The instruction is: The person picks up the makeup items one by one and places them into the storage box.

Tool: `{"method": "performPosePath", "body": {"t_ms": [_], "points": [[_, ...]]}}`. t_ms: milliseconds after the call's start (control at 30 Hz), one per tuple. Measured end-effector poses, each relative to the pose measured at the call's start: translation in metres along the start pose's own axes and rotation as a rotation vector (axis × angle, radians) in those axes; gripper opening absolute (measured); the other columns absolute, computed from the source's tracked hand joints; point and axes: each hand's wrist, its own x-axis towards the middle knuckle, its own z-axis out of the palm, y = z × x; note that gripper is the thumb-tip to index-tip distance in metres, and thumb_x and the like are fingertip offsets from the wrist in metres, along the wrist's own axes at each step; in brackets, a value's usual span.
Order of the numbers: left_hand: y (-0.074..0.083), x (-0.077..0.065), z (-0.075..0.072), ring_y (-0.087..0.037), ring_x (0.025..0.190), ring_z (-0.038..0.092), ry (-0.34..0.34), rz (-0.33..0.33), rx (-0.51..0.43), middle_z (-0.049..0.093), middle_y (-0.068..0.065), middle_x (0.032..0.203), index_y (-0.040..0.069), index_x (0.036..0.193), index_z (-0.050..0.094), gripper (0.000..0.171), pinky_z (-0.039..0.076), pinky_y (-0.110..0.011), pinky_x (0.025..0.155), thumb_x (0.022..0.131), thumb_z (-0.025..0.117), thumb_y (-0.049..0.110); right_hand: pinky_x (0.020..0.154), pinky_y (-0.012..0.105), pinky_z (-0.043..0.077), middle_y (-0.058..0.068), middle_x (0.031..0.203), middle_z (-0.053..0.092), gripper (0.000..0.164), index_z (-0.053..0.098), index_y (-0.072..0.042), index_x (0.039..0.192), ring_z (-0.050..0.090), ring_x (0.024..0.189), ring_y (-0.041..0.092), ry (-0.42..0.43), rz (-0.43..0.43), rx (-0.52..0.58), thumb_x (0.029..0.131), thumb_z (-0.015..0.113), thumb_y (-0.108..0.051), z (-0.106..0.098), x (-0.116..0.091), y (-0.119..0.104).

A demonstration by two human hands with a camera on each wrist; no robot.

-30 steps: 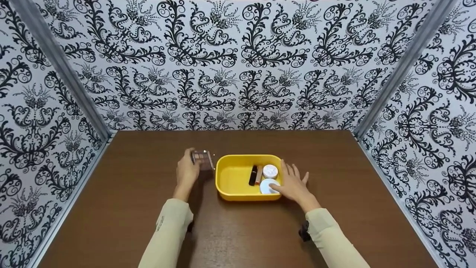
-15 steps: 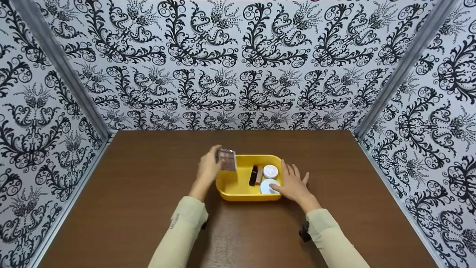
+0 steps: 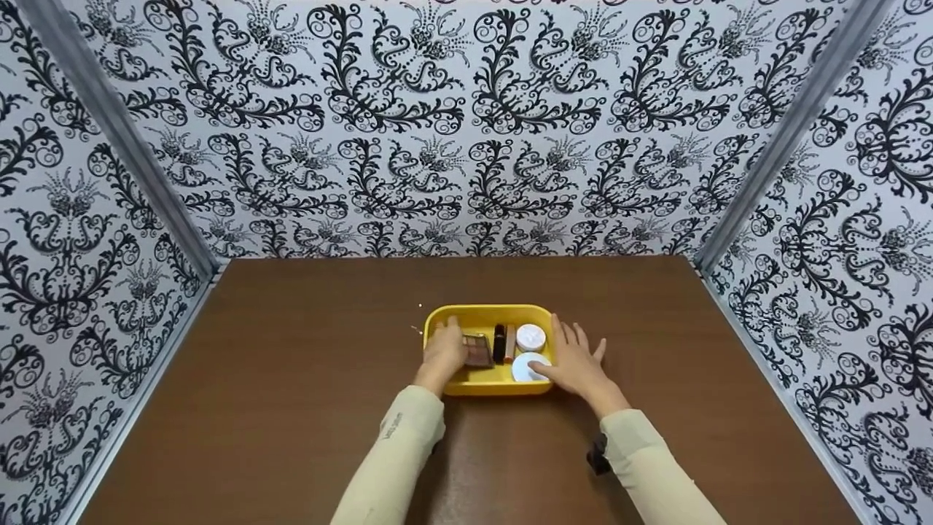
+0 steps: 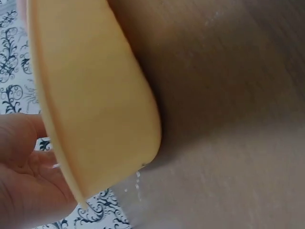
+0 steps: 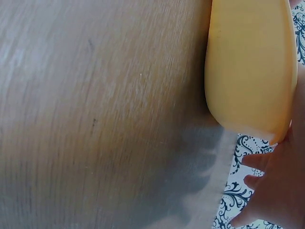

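A yellow plastic container (image 3: 496, 389) stands on the brown table. My left hand (image 3: 444, 350) reaches inside its left end and grips the left edge of an eyeshadow palette (image 3: 477, 351), low in the container. In the left wrist view the container's wall hides my fingertips. Right of the palette lie a black lipstick-like tube (image 3: 499, 344) and a pinkish tube (image 3: 510, 344). Beyond them are a white round jar (image 3: 531, 337) and a white disc (image 3: 526, 367). My right hand (image 3: 579, 364) rests at the right rim, fingers spread outside and thumb over the disc.
The brown tabletop (image 3: 306, 408) extends around the container. Patterned black-and-white walls (image 3: 452, 146) enclose it at the back and both sides, with grey strips (image 3: 794, 131) at the corners. A dark device (image 3: 598, 456) is on the right wrist.
My left hand has carried the eyeshadow palette rightward from beside the container, over the left rim and down inside, next to the black tube. The right hand has stayed at the right rim.
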Motion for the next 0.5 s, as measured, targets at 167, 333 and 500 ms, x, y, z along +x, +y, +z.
{"method": "performPosePath", "body": {"t_ms": [167,333,500], "points": [[-0.002,0.001,0.006,-0.045,0.121,0.057,-0.077,-0.02,-0.083,0.051,-0.03,0.136,-0.005,0.141,0.041,0.051,0.047,-0.05,0.105,0.094,0.058,0.005,0.11,0.08,-0.003,0.022,0.163,0.025,0.105,0.01,-0.008,0.16,0.014,0.151,0.047,-0.003,0.0,-0.008,0.087,0.067,-0.057,-0.002,0.0,0.001],[0.005,0.001,-0.006,-0.041,0.136,0.047,-0.181,-0.019,-0.152,0.046,-0.031,0.146,-0.007,0.152,0.026,0.066,0.038,-0.047,0.115,0.095,0.058,0.007,0.108,0.082,-0.006,0.024,0.164,0.019,0.105,0.01,-0.008,0.16,0.012,0.15,0.05,-0.067,0.008,-0.031,0.088,0.059,-0.067,-0.014,0.003,0.004],[0.023,0.006,-0.035,-0.04,0.141,0.042,-0.12,0.091,-0.141,0.039,-0.027,0.154,-0.003,0.153,0.027,0.065,0.033,-0.048,0.119,0.097,0.058,0.008,0.106,0.08,-0.013,0.022,0.167,0.006,0.111,0.008,-0.01,0.161,0.004,0.152,0.048,-0.082,0.013,-0.078,0.084,0.044,-0.082,-0.051,0.017,-0.001]]}}
